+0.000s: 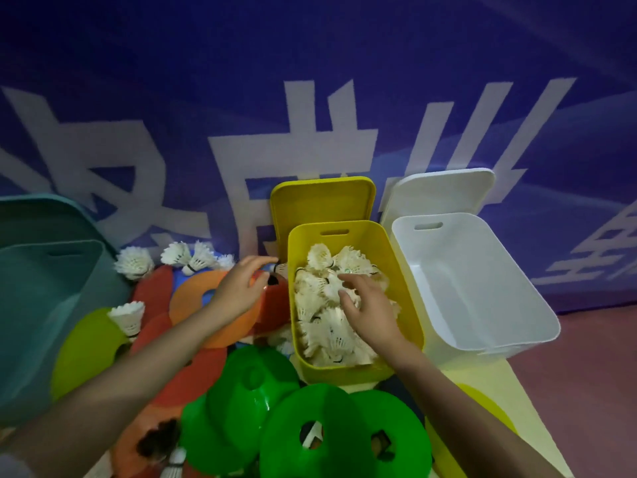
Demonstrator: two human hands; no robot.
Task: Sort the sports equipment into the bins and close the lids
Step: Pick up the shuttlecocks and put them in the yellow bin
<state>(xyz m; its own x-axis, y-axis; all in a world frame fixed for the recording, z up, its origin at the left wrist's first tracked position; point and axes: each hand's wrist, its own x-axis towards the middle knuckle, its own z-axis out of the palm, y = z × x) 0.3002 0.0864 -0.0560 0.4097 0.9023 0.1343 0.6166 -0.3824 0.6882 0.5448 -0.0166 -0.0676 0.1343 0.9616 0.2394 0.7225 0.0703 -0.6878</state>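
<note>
Over the yellow bin my right hand hangs with fingers spread and slack, holding nothing, palm just above the heap of shuttlecocks that fills the bin almost to the rim. I judge it has just dropped one in, or is patting the pile flat. My left hand reaches out beside the bin's left wall, thumb and fingertips closing on a loose shuttlecock wedged there by its dark-banded cork; the pinch looks nearly made, though I cannot tell whether it has firm hold. That spot makes sense: a short hop over the wall into the bin.

Feathers look light, frayed and springy, easy to crush, so a fingertip pinch at the cork suits them. More shuttlecocks lie farther left by the wall, one near the teal bin. Beneath my forearms spread flat, smooth plastic disc cones: orange, red, green, each with a centre hole, nesting loosely. The white bin on the right stands bare inside, its lid propped upright behind, as is the yellow lid. Sorting seems partway, with the cones unsorted and all lids open.
</note>
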